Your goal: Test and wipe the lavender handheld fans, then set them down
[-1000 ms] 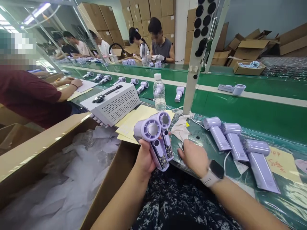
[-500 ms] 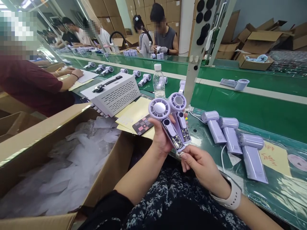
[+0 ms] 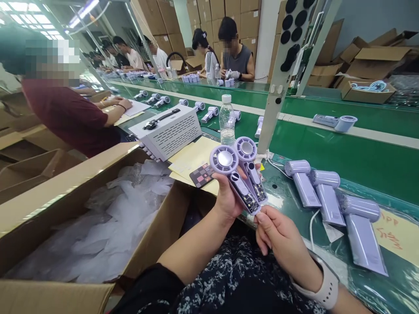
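Observation:
Two lilac handheld fans are gripped together in my left hand (image 3: pixel 225 198), their round heads up and their handles slanting down to the right. The nearer fan (image 3: pixel 240 187) and the farther fan (image 3: pixel 253 174) both show bare circuit boards along the handle. My right hand (image 3: pixel 278 226) is closed in a pinch at the foot of the nearer handle. What sits between those fingertips is mostly hidden. Behind the right wrist, a white cable (image 3: pixel 311 229) curves down from the bench. Several lilac fans (image 3: pixel 329 196) lie face down in a row to the right.
An open carton (image 3: pixel 153 244) of clear plastic bags stands at left. Beyond my hands are a water bottle (image 3: pixel 227 122), a grey metal box (image 3: pixel 170 131) and a patterned dark phone-like slab (image 3: pixel 201 175). A white post (image 3: pixel 278 96) rises from the bench. Co-workers sit left and across.
The view has shifted, so the scene sits lower and farther right. Both hands keep their hold on the fans, and my right fingertips stay at the nearer handle's foot.

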Demonstrator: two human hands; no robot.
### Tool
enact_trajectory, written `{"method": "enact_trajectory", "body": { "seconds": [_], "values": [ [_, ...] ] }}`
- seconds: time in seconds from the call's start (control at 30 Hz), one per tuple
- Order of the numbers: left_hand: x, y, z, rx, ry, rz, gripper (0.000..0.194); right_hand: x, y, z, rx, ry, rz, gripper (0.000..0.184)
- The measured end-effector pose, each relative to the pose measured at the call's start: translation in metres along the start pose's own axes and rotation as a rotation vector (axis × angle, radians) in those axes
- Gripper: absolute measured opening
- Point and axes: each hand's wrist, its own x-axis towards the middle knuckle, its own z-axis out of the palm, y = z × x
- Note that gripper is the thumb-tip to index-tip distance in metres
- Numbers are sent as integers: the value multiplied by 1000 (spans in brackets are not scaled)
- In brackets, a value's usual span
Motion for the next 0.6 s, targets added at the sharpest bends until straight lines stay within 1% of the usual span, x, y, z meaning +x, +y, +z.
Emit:
{"method": "enact_trajectory", "body": {
  "seconds": [0.07, 0.13, 0.2, 0.27, 0.33, 0.37, 0.47, 0.53, 0.6],
  "values": [
    [0, 1, -1, -2, -25, -10, 69, 0, 1, 0, -8, 24, -19, 44],
    [0, 2, -1, -4, -43, -20, 70, 0, 1, -2, -66, 5, -77, 40],
    [1, 4, 0, -27, -14, -19, 70, 1, -2, -6, -196, -28, -183, 36],
    [2, 8, 2, -82, 35, -58, 70, 1, -5, -10, -317, -47, -309, 32],
    [2, 12, 3, -114, 66, -95, 70, 1, -6, -12, -363, -18, -378, 31],
    [2, 15, 4, -102, 67, -108, 71, 2, -7, -12, -366, 9, -372, 30],
    [0, 20, 4, 12, 79, -100, 75, 3, -6, -10, -347, 67, -260, 30],
    [-3, 23, 3, 80, 86, -84, 79, 4, -5, -10, -289, 50, -203, 35],
    [-4, 25, 1, 115, 62, -53, 80, 4, -5, -11, -222, 9, -170, 42]
  ]
}}
